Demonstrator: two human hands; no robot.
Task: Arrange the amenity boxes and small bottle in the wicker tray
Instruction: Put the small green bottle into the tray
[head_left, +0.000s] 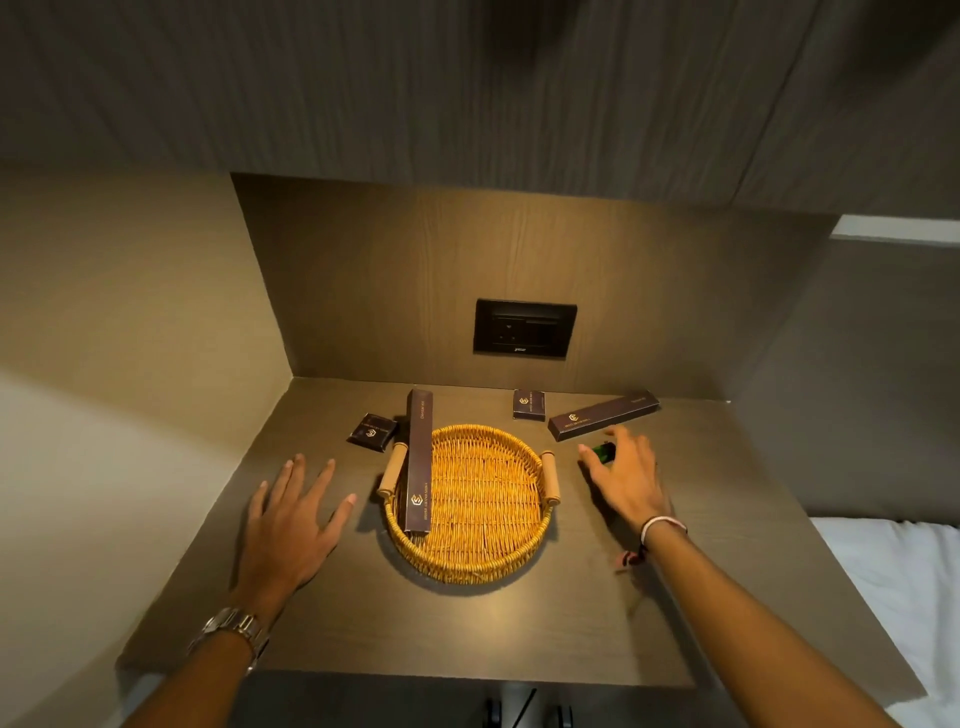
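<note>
A round wicker tray with two wooden handles sits mid-shelf. One long dark amenity box leans across the tray's left rim, its near end inside. A small square box lies left of the tray. Another small box stands behind it, and a second long box lies at the back right. A small green bottle lies right of the tray, half hidden by my right hand, whose fingers curl around it. My left hand hovers spread over the shelf, left of the tray, holding nothing.
The brown wooden shelf sits in a niche with walls at left and back. A black wall socket is mounted on the back panel. A white bed lies beyond the shelf's right edge.
</note>
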